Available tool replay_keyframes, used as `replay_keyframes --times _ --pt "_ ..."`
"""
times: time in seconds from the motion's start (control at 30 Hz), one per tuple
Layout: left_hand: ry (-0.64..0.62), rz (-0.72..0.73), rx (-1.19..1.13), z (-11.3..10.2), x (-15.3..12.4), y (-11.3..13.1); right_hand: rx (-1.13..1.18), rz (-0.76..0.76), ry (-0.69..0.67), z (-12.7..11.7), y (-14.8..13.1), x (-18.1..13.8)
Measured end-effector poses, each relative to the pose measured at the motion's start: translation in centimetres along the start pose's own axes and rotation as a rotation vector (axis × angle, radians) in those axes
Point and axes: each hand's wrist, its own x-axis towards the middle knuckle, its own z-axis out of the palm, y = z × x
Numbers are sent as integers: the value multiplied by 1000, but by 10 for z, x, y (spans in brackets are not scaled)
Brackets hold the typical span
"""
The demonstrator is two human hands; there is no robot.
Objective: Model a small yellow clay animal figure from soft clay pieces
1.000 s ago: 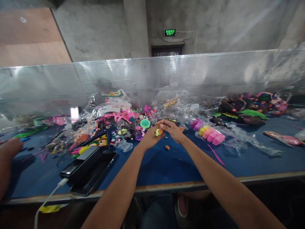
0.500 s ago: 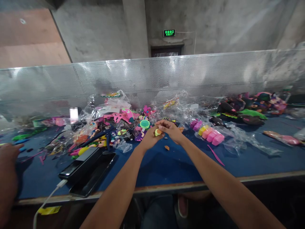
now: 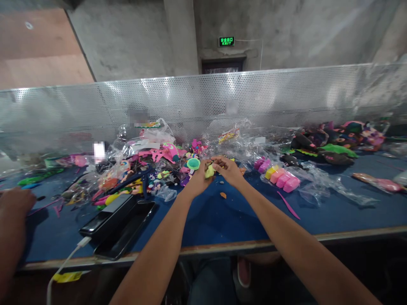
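A small pale-yellow lump, seemingly modelling clay [image 3: 209, 171], is between my two hands over the middle of the blue table [image 3: 222, 224]. My left hand [image 3: 197, 182] is closed around it from the left. With bent fingers, my right hand [image 3: 231, 171] pinches at the lump's right side. Its fingertips partly cover the lump. Just below the hands lies a small orange-brown piece [image 3: 223, 195] on the tabletop. Beyond my left hand is a round mint-green piece [image 3: 193, 164].
Colourful clay figures and clear bags [image 3: 162, 152] crowd the left and back. To the right are pink and yellow blocks [image 3: 286, 181] and a magenta tool [image 3: 288, 205]. A power bank [image 3: 108, 216] and a phone [image 3: 125, 231] lie front left. Another person's hand [image 3: 17, 203] is far left.
The lump has turned in my fingers: its orange patch showed before, and now only pale yellow shows. At far left the other person's hand has shifted slightly.
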Motion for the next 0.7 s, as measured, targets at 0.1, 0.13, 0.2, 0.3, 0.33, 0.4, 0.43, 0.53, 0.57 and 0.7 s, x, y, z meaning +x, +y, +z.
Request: replay_keyframes --times 0.1,0.13,0.2,0.3,0.33,0.4,0.43,0.53,0.57,0.7 --pt "15 -55 -61 0 0 4 30 -1 -52 -1 4 1" --pt "29 -65 -74 0 0 6 48 18 -51 -2 5 1" --pt "69 -65 -68 -1 1 7 96 62 -33 -4 6 2" --pt "129 -54 -11 -2 2 6 159 66 -26 -7 6 3" --pt "136 -56 -8 -2 2 6 172 57 -30 -7 5 3" --pt "136 -66 -60 -1 3 6 185 43 -35 -7 3 3" --pt "137 -72 -108 0 3 7 191 42 -32 -7 2 2" --pt "160 -95 -262 2 3 10 222 45 -28 -5 -1 2" --pt "165 -109 -306 2 3 12 235 45 -32 -4 -1 1" --pt "161 -158 -432 3 4 14 230 13 -60 -4 -2 0"
